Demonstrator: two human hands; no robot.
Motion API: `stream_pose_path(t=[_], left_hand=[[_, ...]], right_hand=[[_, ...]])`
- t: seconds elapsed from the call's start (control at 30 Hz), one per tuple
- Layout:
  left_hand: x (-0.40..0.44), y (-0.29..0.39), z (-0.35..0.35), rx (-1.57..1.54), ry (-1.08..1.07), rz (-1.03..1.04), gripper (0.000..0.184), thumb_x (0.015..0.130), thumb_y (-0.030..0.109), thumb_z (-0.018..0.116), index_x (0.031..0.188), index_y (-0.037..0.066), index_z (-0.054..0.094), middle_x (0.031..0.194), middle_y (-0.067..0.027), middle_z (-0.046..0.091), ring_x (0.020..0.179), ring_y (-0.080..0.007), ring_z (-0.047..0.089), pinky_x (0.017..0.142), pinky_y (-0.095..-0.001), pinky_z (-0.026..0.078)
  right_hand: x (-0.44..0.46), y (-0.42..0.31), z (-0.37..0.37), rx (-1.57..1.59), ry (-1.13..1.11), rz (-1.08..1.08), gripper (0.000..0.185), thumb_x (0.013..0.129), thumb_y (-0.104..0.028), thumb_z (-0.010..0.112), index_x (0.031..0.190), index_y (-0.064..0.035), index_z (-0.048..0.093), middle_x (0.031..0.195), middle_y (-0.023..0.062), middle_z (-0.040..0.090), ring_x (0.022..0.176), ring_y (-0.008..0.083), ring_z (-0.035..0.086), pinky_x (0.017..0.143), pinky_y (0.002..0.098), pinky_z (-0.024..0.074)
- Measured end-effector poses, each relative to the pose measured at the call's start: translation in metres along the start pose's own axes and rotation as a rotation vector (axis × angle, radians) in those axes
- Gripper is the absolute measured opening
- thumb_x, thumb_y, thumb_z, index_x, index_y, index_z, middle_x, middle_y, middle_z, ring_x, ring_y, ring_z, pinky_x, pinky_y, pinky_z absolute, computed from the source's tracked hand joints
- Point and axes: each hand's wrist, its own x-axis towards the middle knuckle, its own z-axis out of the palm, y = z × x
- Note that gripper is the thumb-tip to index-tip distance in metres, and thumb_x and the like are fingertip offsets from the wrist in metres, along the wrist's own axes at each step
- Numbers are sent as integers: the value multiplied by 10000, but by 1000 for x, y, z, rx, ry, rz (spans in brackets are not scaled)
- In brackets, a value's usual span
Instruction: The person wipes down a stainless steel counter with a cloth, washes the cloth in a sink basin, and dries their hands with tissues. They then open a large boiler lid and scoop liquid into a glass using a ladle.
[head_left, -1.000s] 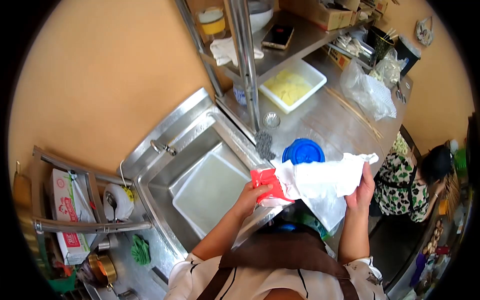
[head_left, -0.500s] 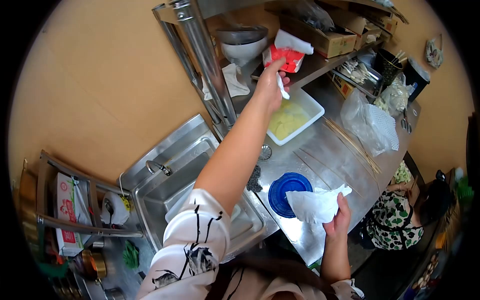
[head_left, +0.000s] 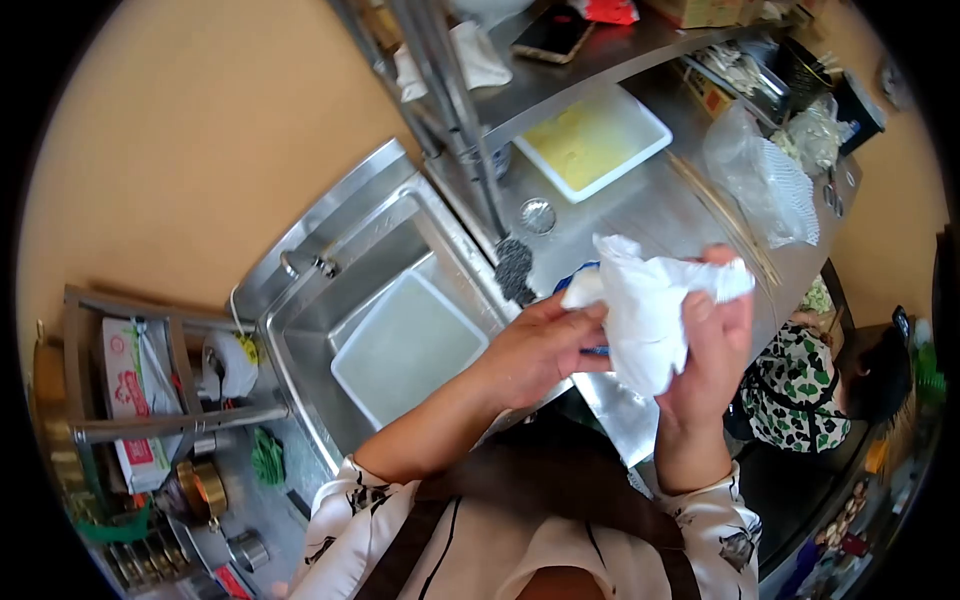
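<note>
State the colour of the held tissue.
The tissue is white, clearest in the head view.

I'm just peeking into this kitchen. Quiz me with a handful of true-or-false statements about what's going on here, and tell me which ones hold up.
1. The right hand holds white tissue, with the left hand close by. True.
2. A phone lies on the metal shelf. True.
3. The left hand is gripping that phone. False: its fingers are by the tissue.
4. A dark grey scrubber lies beside the sink. True.
5. The sink has nothing in it. False: a pale rectangular container sits inside.
</note>
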Motion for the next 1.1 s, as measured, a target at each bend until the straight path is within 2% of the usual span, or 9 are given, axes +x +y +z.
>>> stream_pose_path(t=[0.13, 0.37, 0.4, 0.43, 0.7, 0.87, 0.9, 1.0, 1.1], left_hand=[[-31, 11, -1, -182, -152, 124, 392, 886, 126, 490, 1252, 28, 391, 1177, -86, 513, 1073, -224, 523, 911, -423, 425], [-104, 22, 33, -340, -245, 188, 477, 902, 279, 380, 1266, -29, 362, 1210, -150, 487, 1133, -248, 470, 963, -416, 346], [-97, 14, 73, -539, -190, 675, 492, 901, 326, 365, 1244, -26, 375, 1180, -142, 495, 1098, -249, 481, 962, -404, 358], [-107, 20, 77, -464, -371, 544, 500, 882, 330, 388, 1231, -27, 388, 1159, -148, 500, 1072, -255, 488, 942, -403, 366], [-171, 22, 69, -251, -614, 649, 571, 726, 367, 572, 1125, -33, 488, 997, -199, 546, 863, -306, 544, 784, -396, 428], [-187, 10, 81, -284, -537, 913, 621, 629, 390, 687, 1058, -37, 551, 895, -230, 575, 733, -337, 579, 685, -391, 467], [-193, 10, 91, -691, -560, 762, 642, 632, 392, 648, 1097, -31, 522, 950, -227, 558, 807, -328, 569, 720, -383, 456], [-222, 25, 67, -833, -478, -98, 650, 598, 393, 550, 1063, -61, 534, 1050, -218, 526, 994, -311, 512, 788, -371, 424], [-206, 6, 73, -602, -625, 245, 636, 619, 376, 593, 1064, -75, 535, 1077, -218, 514, 1014, -304, 499, 811, -365, 408]], right_hand=[[-9, 4, 25, -710, -240, -423, 324, 714, 64, 640, 983, 4, 468, 935, 103, 509, 878, 143, 511, 772, 247, 415], [-37, 1, 57, -540, -395, -593, 249, 743, -114, 648, 940, -52, 509, 891, 123, 561, 881, 198, 515, 772, 313, 430], [-41, 4, 60, -520, -428, -670, 246, 743, -127, 649, 935, -58, 510, 864, 121, 569, 881, 204, 515, 774, 323, 432], [-45, 6, 63, -499, -463, -746, 244, 743, -140, 650, 930, -64, 512, 836, 118, 577, 881, 210, 515, 776, 334, 433], [-64, 9, 60, 166, -534, -242, 489, 825, -432, 518, 1124, -47, 479, 1053, 99, 488, 1005, 232, 393, 876, 450, 286], [-75, 46, 6, -24, -355, 0, 504, 898, -432, 347, 1085, 13, 492, 960, 130, 512, 926, 237, 437, 861, 402, 323], [-81, 47, 1, -31, -357, -7, 504, 898, -432, 347, 1085, 13, 492, 960, 130, 512, 926, 237, 437, 861, 402, 323], [-92, 55, -1, 168, -263, 186, 420, 907, -376, 375, 1031, -3, 522, 941, 103, 502, 922, 220, 433, 878, 390, 330], [-101, 63, 15, 260, -341, 258, 391, 898, -353, 380, 986, 5, 510, 880, 118, 505, 874, 231, 456, 819, 381, 369]])
